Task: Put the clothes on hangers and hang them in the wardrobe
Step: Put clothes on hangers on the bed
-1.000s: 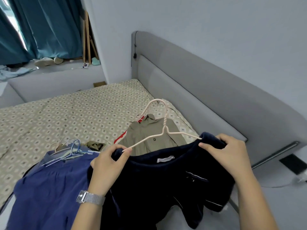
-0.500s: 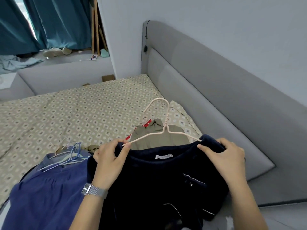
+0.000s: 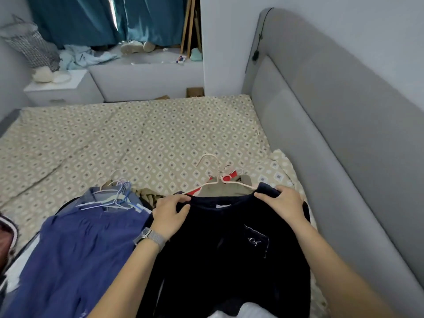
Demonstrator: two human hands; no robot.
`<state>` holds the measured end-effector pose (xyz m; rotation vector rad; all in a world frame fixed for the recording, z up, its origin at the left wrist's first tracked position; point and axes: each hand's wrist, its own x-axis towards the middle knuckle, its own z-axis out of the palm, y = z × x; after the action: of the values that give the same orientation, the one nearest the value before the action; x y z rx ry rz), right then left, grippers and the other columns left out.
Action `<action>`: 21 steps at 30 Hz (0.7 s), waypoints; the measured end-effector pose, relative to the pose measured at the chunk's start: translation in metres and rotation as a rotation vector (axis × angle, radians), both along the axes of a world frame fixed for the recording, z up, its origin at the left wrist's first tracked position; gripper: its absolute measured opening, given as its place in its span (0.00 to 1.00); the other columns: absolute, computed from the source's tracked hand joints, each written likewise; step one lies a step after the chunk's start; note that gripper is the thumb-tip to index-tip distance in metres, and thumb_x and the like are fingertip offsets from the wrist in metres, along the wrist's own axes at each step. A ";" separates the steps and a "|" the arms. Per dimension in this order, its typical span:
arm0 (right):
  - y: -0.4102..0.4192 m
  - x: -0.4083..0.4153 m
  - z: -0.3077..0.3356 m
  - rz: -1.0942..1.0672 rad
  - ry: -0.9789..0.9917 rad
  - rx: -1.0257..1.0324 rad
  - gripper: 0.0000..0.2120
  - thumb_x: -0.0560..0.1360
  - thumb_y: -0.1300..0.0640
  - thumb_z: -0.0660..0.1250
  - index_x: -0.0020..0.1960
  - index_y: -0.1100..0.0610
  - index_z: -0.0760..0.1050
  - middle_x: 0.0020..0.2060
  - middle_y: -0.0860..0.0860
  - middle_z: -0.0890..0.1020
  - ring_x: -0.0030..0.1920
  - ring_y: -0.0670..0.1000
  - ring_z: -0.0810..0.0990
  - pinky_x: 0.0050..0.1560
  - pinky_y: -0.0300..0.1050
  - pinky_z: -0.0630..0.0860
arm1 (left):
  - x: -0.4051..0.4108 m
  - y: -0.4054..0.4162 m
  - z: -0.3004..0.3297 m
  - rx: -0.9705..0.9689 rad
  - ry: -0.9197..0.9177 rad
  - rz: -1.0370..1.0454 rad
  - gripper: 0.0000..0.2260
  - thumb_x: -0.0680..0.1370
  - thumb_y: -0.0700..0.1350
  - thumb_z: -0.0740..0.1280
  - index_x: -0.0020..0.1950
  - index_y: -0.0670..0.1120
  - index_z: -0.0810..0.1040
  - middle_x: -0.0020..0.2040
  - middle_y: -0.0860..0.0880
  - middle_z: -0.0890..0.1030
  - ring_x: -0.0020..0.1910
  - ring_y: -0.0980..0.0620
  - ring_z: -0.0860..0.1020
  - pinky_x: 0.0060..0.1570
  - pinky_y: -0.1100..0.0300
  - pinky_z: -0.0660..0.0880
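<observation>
Now both hands hold the dark navy top (image 3: 229,244) by its shoulders, just above the bed (image 3: 142,138). Left hand (image 3: 169,214) has its grip clamped on the left shoulder, right hand (image 3: 283,204) on the right one. A pale pink hanger (image 3: 218,180) sits in the top's neck, hook up. Left of the top lies a blue garment (image 3: 75,253) with blue hangers (image 3: 114,198); behind it, an olive jacket (image 3: 231,188).

Two hands show: the left hand (image 3: 169,214) and the right hand (image 3: 283,203). One dark navy top (image 3: 229,244) and one pink wire hanger (image 3: 214,177) are between them. One blue garment (image 3: 75,255) lies on the bed (image 3: 137,138). One bunch of hangers (image 3: 114,193), their number unclear. One wristwatch (image 3: 150,237).
</observation>
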<state>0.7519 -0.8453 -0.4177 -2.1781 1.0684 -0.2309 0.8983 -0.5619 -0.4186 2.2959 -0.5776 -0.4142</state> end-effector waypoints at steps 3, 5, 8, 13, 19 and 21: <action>-0.028 0.028 -0.033 0.008 0.084 0.024 0.29 0.62 0.32 0.72 0.29 0.54 0.63 0.24 0.47 0.70 0.31 0.50 0.73 0.42 0.50 0.66 | -0.001 -0.008 -0.006 0.058 0.050 0.031 0.12 0.69 0.60 0.59 0.49 0.63 0.76 0.51 0.59 0.80 0.58 0.52 0.75 0.62 0.51 0.68; -0.044 0.042 -0.056 -0.008 0.151 0.052 0.28 0.63 0.30 0.70 0.30 0.55 0.69 0.26 0.47 0.76 0.34 0.51 0.77 0.47 0.52 0.71 | -0.004 -0.007 -0.008 0.064 0.093 0.059 0.10 0.69 0.59 0.58 0.48 0.66 0.74 0.51 0.59 0.79 0.58 0.53 0.74 0.62 0.49 0.68; -0.063 0.057 -0.085 0.007 0.263 0.045 0.27 0.64 0.29 0.69 0.35 0.55 0.75 0.30 0.49 0.80 0.36 0.52 0.78 0.50 0.53 0.74 | -0.009 0.006 -0.018 0.073 0.119 0.130 0.08 0.69 0.59 0.57 0.46 0.71 0.69 0.51 0.61 0.79 0.58 0.52 0.74 0.62 0.48 0.68; -0.075 0.067 -0.126 0.133 0.307 -0.026 0.18 0.71 0.41 0.71 0.38 0.55 0.72 0.33 0.50 0.78 0.41 0.58 0.79 0.46 0.49 0.71 | -0.029 0.037 -0.033 0.074 0.128 0.311 0.14 0.70 0.56 0.59 0.47 0.78 0.69 0.49 0.65 0.77 0.55 0.56 0.73 0.61 0.49 0.68; -0.058 0.072 -0.154 0.273 0.567 -0.220 0.27 0.68 0.47 0.73 0.62 0.60 0.73 0.55 0.58 0.79 0.58 0.61 0.76 0.62 0.55 0.71 | -0.046 0.064 -0.037 0.120 0.147 0.486 0.17 0.76 0.44 0.66 0.45 0.68 0.70 0.49 0.64 0.76 0.57 0.55 0.71 0.63 0.47 0.67; -0.039 0.083 -0.148 0.293 0.513 -0.239 0.34 0.68 0.51 0.74 0.69 0.62 0.67 0.63 0.60 0.75 0.66 0.61 0.70 0.69 0.57 0.62 | -0.049 0.069 -0.033 0.131 0.153 0.513 0.16 0.77 0.43 0.66 0.46 0.67 0.70 0.48 0.63 0.76 0.57 0.55 0.71 0.63 0.47 0.66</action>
<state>0.8352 -0.8847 -0.5661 -2.6577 1.0024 0.3707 0.8497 -0.4929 -0.4517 2.4001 0.1230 -0.3759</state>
